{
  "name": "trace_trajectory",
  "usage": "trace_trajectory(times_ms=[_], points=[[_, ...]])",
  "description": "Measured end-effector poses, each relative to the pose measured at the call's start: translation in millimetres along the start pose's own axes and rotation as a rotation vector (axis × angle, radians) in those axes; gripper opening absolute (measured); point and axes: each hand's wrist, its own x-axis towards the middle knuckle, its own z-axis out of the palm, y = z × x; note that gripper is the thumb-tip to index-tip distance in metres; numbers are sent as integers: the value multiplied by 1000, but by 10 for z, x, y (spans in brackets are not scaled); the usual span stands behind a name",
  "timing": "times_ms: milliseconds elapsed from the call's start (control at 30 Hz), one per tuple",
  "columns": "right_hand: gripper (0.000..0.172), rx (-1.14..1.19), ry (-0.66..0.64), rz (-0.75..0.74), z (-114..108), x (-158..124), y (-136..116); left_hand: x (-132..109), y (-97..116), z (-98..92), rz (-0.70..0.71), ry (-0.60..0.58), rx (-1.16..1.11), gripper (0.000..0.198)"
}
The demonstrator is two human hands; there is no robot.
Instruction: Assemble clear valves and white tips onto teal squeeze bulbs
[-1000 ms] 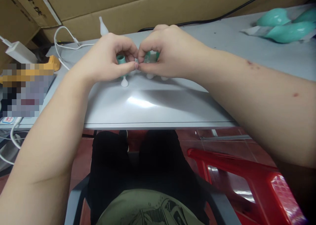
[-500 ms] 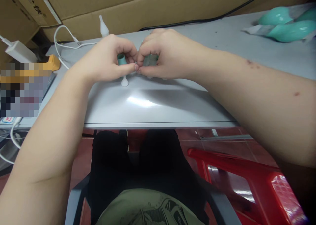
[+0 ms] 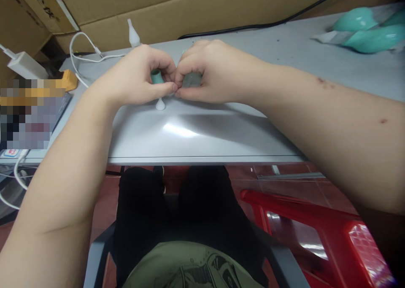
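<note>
My left hand (image 3: 148, 75) and my right hand (image 3: 205, 73) meet over the grey table, thumbs and fingertips pinched together almost touching. Whatever sits between the fingertips is hidden. Through the loop of the left fingers shows a teal, tube-like piece (image 3: 156, 76); I cannot tell if that hand touches it. Just below the left thumb, a small white flared tip (image 3: 160, 105) stands on the table. A dull grey-green translucent piece (image 3: 192, 79) appears inside the curl of the right fingers. Behind the left hand rises a white pointed nozzle (image 3: 133, 35).
Teal bulb-shaped items in clear wrapping (image 3: 363, 33) lie at the back right. A white charger (image 3: 27, 65) with cables is at the left, beside a yellow block (image 3: 69, 80). Cardboard (image 3: 158, 9) lines the back, with a black cable (image 3: 234, 28) before it. A red stool (image 3: 303, 224) stands below.
Both hands hold nearly the same pose. The right hand has shifted very slightly downward, its fingertips still against the left ones.
</note>
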Motion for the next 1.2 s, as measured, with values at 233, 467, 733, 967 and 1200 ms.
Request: trace_trajectory(times_ms=[233,467,733,967,1200], points=[[26,-68,-12,-66,14,-5,-14,9,7,-18,13,-64,20,14],[23,-111,-32,-66,-15,-33,-51,-18,22,-5,25,-14,41,12],[26,-65,-39,-26,-5,-21,-87,-7,33,-31,-2,-62,76,17],[28,-17,-84,82,36,-45,-68,-7,10,-7,8,-81,68,16],[6,-176,-219,61,-92,-138,-223,-19,100,-69,-47,-181,67,21]])
